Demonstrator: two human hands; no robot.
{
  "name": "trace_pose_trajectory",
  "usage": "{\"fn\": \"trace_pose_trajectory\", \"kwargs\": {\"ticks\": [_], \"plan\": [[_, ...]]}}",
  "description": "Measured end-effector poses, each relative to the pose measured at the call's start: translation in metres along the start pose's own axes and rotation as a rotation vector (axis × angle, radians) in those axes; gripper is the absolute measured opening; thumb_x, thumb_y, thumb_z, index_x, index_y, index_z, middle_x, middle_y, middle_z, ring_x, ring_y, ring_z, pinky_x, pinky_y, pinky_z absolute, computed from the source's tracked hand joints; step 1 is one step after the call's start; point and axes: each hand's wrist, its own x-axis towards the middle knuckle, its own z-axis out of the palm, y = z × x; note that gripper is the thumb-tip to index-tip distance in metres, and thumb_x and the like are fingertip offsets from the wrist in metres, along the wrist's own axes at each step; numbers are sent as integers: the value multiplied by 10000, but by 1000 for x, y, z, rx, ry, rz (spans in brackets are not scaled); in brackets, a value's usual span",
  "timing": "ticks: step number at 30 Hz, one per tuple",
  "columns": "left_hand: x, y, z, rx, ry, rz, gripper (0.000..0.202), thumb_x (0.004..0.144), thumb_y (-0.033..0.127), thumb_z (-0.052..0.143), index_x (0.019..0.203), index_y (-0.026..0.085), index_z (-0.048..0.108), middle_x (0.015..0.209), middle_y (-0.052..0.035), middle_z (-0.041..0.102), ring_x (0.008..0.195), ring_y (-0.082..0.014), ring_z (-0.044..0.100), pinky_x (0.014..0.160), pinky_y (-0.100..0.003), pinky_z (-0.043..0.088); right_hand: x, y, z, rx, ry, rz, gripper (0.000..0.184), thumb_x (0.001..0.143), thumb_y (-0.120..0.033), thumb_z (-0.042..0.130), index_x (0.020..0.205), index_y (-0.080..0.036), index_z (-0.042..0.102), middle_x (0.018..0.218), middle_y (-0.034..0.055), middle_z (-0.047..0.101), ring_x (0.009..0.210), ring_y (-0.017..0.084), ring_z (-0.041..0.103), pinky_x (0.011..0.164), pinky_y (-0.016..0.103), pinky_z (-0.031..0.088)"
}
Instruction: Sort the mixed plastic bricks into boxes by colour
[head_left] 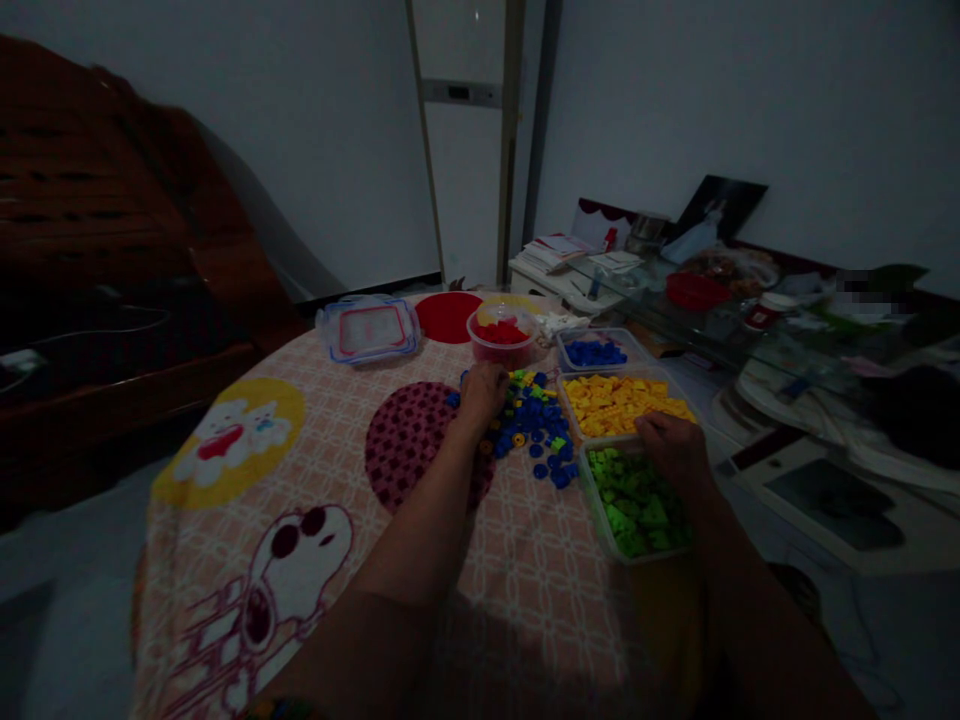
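Blue pieces [533,418] beside the left grip [485,388], yellow pieces [611,402] by the right grip [676,445], closure of both unclear.

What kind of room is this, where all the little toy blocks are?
Probably a living room in someone's home. There's a big wooden bench, a tall white unit that looks like an air conditioner, and a table covered with a cartoon tablecloth.

At left, a wooden bench [112,190]. Straight back, a tall white unit [466,190] with a display panel [459,93]. At right, stacked papers [551,255], a red bowl [696,291] and a red-and-white tub [765,313].
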Motion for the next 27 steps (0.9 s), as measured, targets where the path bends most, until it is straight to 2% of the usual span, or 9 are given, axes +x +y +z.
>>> {"fn": "trace_pose_trajectory", "kwargs": {"ticks": [3, 7, 16, 22, 27], "plan": [[-1, 6, 5, 23, -63, 52, 300, 950, 274, 512, 1182, 185, 680, 1209, -114, 690, 1159, -242, 602, 1033, -372, 437, 0, 1, 1, -6, 3, 3, 325, 828, -391, 475, 595, -205, 604, 590, 50, 620, 599, 177, 555, 604, 289, 358], [-6, 12, 10, 93, -130, 52, 387, 969, 372, 500, 1306, 205, 590, 1337, -139, 621, 1250, -297, 539, 1078, -495, 376, 0, 1, 1, -9, 3, -2, 326, 834, -383, 471, 596, -206, 604, 606, 54, 638, 616, 178, 568, 617, 287, 371], [-7, 12, 10, 73, -124, 44, 344, 964, 389, 506, 1224, 212, 646, 1323, -133, 617, 1249, -318, 524, 1098, -533, 341, 0, 3, 1, 5, 2, -21, 322, 845, -378, 493, 593, -211, 604, 601, 50, 637, 609, 182, 571, 607, 289, 374], [-10, 15, 9, 86, -131, 65, 351, 969, 380, 490, 1272, 284, 638, 1328, -117, 609, 1240, -322, 514, 1088, -578, 331, 0, 2, 2, -9, 23, -43, 316, 837, -376, 485, 601, -209, 614, 622, 60, 651, 629, 188, 581, 631, 294, 381], [-11, 18, 10, 124, -139, 58, 357, 984, 387, 458, 1276, 285, 636, 1323, -121, 600, 1242, -321, 506, 1097, -611, 313, -1, 1, 2, -2, 23, -25, 329, 838, -378, 485, 576, -211, 594, 607, 56, 637, 627, 185, 579, 629, 292, 375]]}}
